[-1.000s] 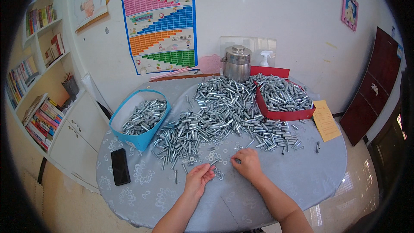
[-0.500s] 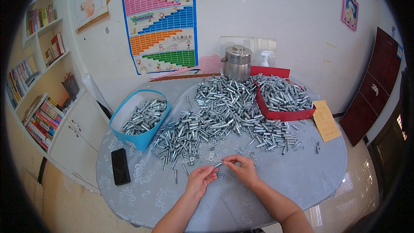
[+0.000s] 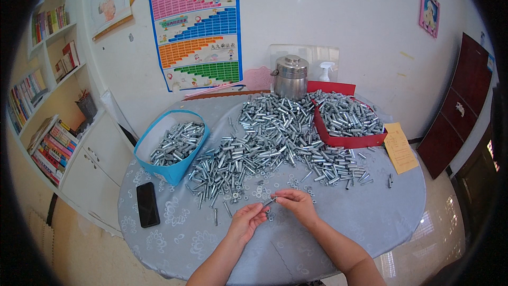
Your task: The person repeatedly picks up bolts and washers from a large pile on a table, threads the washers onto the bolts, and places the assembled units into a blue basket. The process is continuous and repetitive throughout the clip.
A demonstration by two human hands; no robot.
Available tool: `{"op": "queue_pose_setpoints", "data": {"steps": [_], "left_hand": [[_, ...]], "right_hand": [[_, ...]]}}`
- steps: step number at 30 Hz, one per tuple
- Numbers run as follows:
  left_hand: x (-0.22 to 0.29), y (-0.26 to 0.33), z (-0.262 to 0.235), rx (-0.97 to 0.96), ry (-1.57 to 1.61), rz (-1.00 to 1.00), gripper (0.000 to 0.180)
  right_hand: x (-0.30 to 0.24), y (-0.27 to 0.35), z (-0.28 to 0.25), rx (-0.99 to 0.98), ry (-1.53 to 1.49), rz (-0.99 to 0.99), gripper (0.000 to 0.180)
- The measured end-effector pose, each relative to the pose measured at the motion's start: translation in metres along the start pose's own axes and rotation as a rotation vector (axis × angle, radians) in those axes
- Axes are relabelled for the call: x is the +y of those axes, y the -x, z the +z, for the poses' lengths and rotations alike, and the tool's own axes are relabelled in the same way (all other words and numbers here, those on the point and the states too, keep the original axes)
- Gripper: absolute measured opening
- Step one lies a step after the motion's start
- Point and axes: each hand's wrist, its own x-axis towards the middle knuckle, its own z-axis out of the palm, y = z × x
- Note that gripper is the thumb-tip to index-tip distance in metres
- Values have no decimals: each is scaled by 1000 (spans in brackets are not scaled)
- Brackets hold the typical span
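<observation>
Over the near middle of the table, my left hand (image 3: 247,219) pinches a silver metal bolt (image 3: 268,202) between thumb and fingers. The bolt slants up to the right. My right hand (image 3: 297,205) closes thumb and fingertips around its upper end; whether a nut or washer sits there is too small to tell. Just beyond both hands lie loose washers and nuts (image 3: 259,193). Behind them spreads a large heap of similar silver bolts (image 3: 264,143), some with sleeves.
A blue-rimmed bin (image 3: 172,171) of bolts stands left, a red box (image 3: 352,141) of bolts right. A black phone (image 3: 147,205) lies near the left edge. At the back are a steel pot (image 3: 291,79) and a spray bottle (image 3: 326,71). Yellow paper (image 3: 400,148) lies far right.
My right fingertips have shifted slightly at the bolt's upper end. My left hand keeps its grip almost in place, and the heap looks the same.
</observation>
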Motion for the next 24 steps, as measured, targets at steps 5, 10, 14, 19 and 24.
{"op": "queue_pose_setpoints", "data": {"steps": [5,10,14,19,24], "left_hand": [[1,1,2,-31,13,-13,17],[1,1,3,-31,1,-17,16],[1,1,2,-26,-13,-10,16],[-1,0,0,1,3,50,16],[4,1,0,49,6,73,16]], "right_hand": [[-1,2,-1,-3,28,17,20],[7,1,-4,-2,53,33,19],[6,1,-4,-39,46,63,19],[2,1,-4,-87,296,21,16],[1,1,-18,-356,1048,-360,16]]}}
